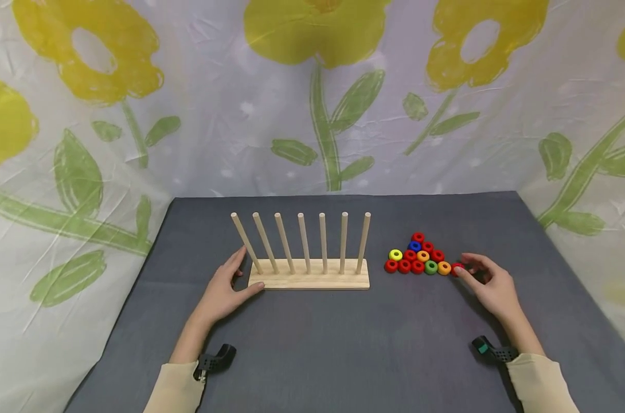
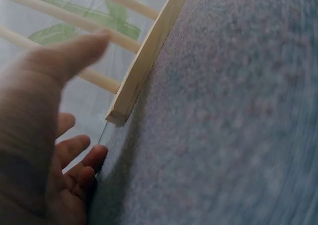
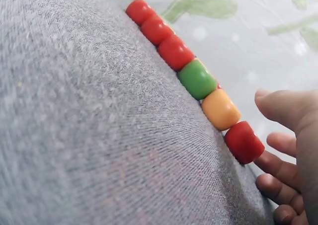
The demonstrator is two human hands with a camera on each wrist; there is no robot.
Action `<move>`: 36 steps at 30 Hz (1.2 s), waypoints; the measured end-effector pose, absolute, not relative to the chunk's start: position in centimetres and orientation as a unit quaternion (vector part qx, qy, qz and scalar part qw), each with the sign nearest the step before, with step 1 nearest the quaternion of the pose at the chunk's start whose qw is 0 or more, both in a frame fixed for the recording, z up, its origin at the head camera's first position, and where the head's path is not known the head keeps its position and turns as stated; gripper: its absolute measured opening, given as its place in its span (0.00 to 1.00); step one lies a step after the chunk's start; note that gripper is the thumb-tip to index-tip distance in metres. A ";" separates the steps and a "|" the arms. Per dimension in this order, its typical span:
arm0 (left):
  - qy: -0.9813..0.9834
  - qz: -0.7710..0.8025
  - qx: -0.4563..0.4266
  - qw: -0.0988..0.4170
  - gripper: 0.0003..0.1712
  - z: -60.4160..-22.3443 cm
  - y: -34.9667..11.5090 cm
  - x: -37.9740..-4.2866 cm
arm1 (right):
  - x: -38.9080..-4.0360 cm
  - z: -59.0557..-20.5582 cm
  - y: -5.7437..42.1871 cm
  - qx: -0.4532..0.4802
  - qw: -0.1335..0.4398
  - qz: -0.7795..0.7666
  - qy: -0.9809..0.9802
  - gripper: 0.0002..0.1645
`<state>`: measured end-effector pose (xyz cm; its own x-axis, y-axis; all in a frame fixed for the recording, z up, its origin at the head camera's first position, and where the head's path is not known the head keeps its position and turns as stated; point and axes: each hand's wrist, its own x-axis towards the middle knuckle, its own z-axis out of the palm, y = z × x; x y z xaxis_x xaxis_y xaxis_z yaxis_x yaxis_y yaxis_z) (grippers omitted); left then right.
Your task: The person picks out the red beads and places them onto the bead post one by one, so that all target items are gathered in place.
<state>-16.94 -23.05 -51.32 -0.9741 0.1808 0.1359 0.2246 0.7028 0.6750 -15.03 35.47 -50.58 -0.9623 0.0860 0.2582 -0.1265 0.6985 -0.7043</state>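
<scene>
Across a grey counter (image 1: 354, 350) before flowered fabric (image 1: 214, 126), our rack (image 1: 312, 281) stretches nine-to-three, pegs (image 1: 323, 244) upright; our left hand (image 1: 223, 291) spreads at nine o'clock, right hand (image 1: 495, 287) loosely parted beside a three-o'clock red bead (image 3: 244, 142).

In wrist views: left hand (image 2: 35, 115) — blurred, cropped; peg rack (image 2: 141, 61), right hand (image 3: 305, 135) — cropped.

Peg rack (image 1: 309, 281): pale wood tone. Beads (image 3: 198, 80): near row, left to right, three red, one green, one orange, one red; farther back, yellow, blue, orange, the rest red. Surface (image 1: 343, 344): plain dark grey. Backdrop (image 1: 214, 126): whitish, patterned with yellow flowers (image 1: 317, 37), green stems (image 1: 320, 109), green leaves (image 1: 359, 100). Sleeves (image 1: 178, 387): beige.
</scene>
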 end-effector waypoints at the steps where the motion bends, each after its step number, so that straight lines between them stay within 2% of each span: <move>1: -0.926 -0.358 -0.112 0.027 0.60 -51.4 -23.0 -16.9 | -15.0 -50.6 35.4 0.014 0.138 0.388 -0.911 0.26; 5: -0.936 -0.331 -0.117 0.021 0.59 -51.5 -22.9 -16.8 | -15.1 -50.8 35.3 0.022 0.143 0.383 -0.912 0.26; 13: -0.944 -0.301 -0.133 0.031 0.50 -51.5 -22.6 -16.7 | -15.1 -50.9 35.1 0.028 0.151 0.356 -0.922 0.25; 36: -0.943 -0.294 -0.150 0.034 0.46 -52.2 -22.8 -17.0 | -15.1 -50.8 35.7 0.048 0.188 0.338 -0.921 0.19</move>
<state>-16.96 -22.77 -52.16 -0.9524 0.2641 0.1521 0.3037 0.7818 0.5446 -15.09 35.65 -50.84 -0.9244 0.0378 0.3796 -0.2164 0.7675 -0.6034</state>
